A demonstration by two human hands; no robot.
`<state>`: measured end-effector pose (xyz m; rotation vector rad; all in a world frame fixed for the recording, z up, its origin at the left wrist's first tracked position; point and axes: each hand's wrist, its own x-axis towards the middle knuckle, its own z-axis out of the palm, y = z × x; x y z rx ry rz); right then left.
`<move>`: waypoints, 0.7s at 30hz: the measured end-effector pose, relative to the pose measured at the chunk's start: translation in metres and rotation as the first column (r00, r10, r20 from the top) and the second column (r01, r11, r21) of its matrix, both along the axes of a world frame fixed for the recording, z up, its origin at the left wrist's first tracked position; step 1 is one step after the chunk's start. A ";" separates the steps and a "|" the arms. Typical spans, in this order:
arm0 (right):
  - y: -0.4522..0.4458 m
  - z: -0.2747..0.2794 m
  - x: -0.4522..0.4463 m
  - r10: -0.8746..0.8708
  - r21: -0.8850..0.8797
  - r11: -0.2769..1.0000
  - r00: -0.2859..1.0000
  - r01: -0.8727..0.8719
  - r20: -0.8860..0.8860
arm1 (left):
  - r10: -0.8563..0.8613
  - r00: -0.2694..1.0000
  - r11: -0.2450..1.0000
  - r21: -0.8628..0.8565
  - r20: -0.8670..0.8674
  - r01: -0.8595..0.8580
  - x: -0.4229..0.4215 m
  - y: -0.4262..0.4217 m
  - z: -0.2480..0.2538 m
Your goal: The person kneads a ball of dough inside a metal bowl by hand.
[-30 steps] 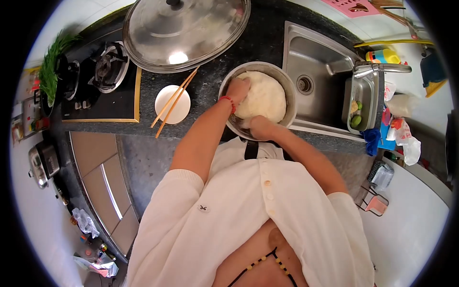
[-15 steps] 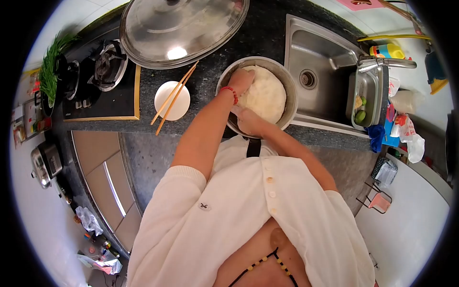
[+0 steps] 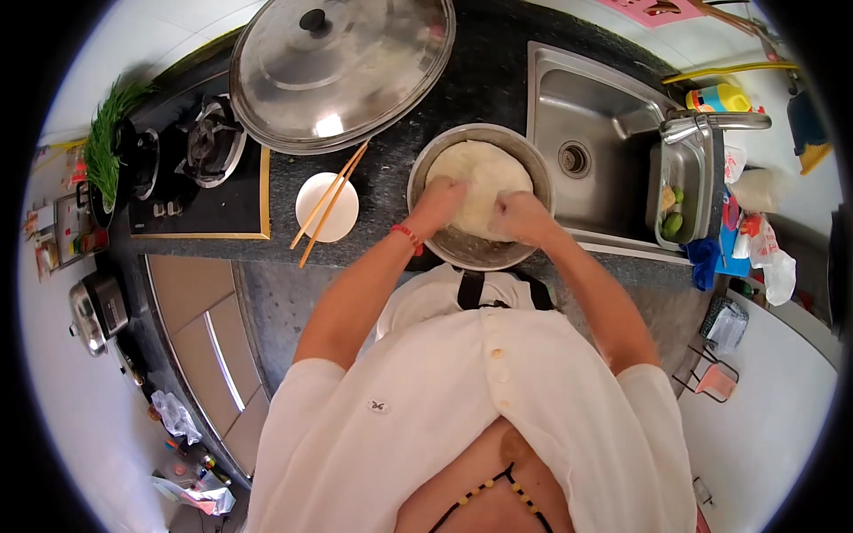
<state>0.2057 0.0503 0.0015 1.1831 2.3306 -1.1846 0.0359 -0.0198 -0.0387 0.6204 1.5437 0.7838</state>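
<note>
A: In the head view, where is the dough?
B: The pale dough (image 3: 487, 173) sits inside a round metal bowl (image 3: 475, 256), which stands on the dark, speckled worktop (image 3: 487, 75), just left of the sink (image 3: 591, 102).
A: And the person's hands?
B: Both reach into the bowl. The left hand (image 3: 441, 202), with a red bracelet (image 3: 408, 237) at its wrist, is at the dough's left side, fingers curled. The right hand (image 3: 522, 218) is at the right side, its fingers curled too.
A: Is either grip closed on the dough?
B: That cannot be told; both hands are blurred, and the fingertips are unclear.
A: What lies around them?
B: Left of the metal bowl, two wooden chopsticks (image 3: 339, 189) rest slantwise across a small white bowl (image 3: 343, 224). Beyond these lies a large, round metal lid (image 3: 364, 84) with a black knob (image 3: 312, 20). Farther left is a black gas hob (image 3: 206, 219) with a gold-coloured edge.
</note>
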 end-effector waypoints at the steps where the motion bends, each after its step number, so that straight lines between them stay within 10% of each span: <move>1: 0.000 -0.008 0.002 0.076 0.018 0.997 0.992 -0.079 0.100 | -0.063 0.996 0.990 -0.126 0.070 0.071 0.002 -0.003 0.014; 5: -0.005 -0.016 -0.006 0.014 0.020 1.000 0.986 -0.017 0.168 | -0.146 0.970 0.940 -0.279 0.194 0.198 0.007 0.004 0.007; 13: 0.005 -0.040 -0.026 0.091 -0.125 0.990 0.970 -0.064 0.227 | -0.475 0.862 0.860 -0.304 -0.179 0.410 0.021 0.024 -0.027; 21: 0.019 -0.031 -0.035 0.214 -0.353 0.930 0.933 -0.104 0.288 | -0.531 0.844 0.765 -0.385 0.078 0.517 -0.006 0.034 0.006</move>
